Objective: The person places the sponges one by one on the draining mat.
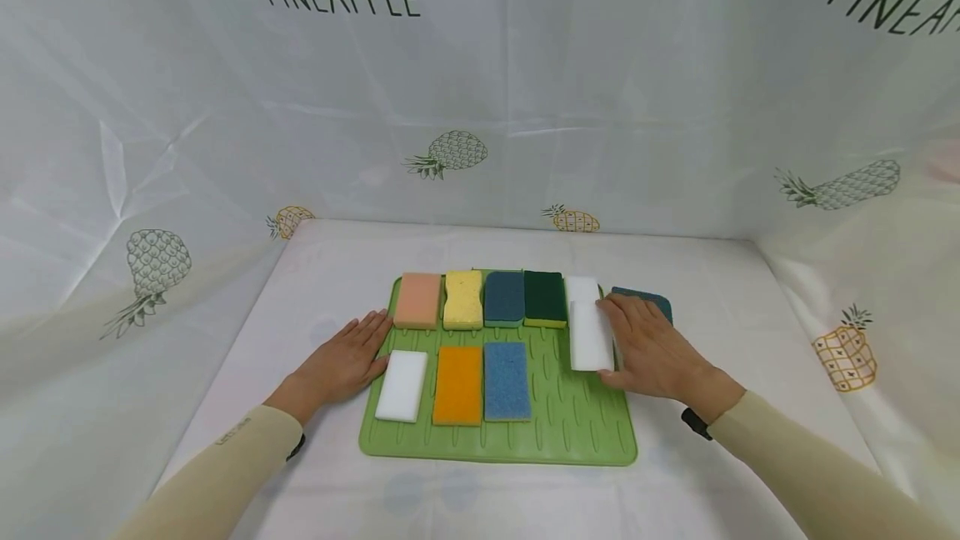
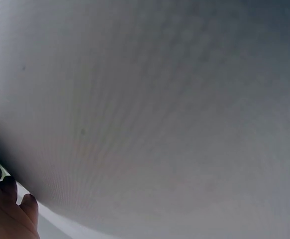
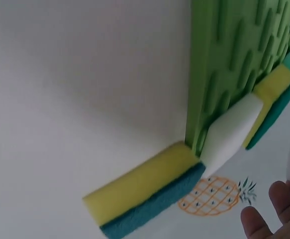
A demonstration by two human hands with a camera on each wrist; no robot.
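Observation:
My right hand (image 1: 652, 348) holds a white sponge (image 1: 591, 338) by its right side, thumb near the lower end and fingers near the upper end. That sponge overlaps a second white sponge (image 1: 582, 287) at the end of the back row on the green ridged mat (image 1: 562, 440). Partly hidden behind the right hand, a blue-topped yellow sponge (image 3: 145, 191) lies on the table just off the mat's right edge. My left hand (image 1: 341, 361) rests flat on the table, fingertips at the mat's left edge. Only part of it shows in the left wrist view.
Along the mat's back stand pink (image 1: 417, 300), yellow (image 1: 463, 299), blue (image 1: 504, 298) and dark green (image 1: 544, 298) sponges. In front lie a white block (image 1: 401, 386), an orange sponge (image 1: 457, 386) and a blue-grey one (image 1: 507, 382). A pineapple-print curtain (image 1: 600, 82) rises behind.

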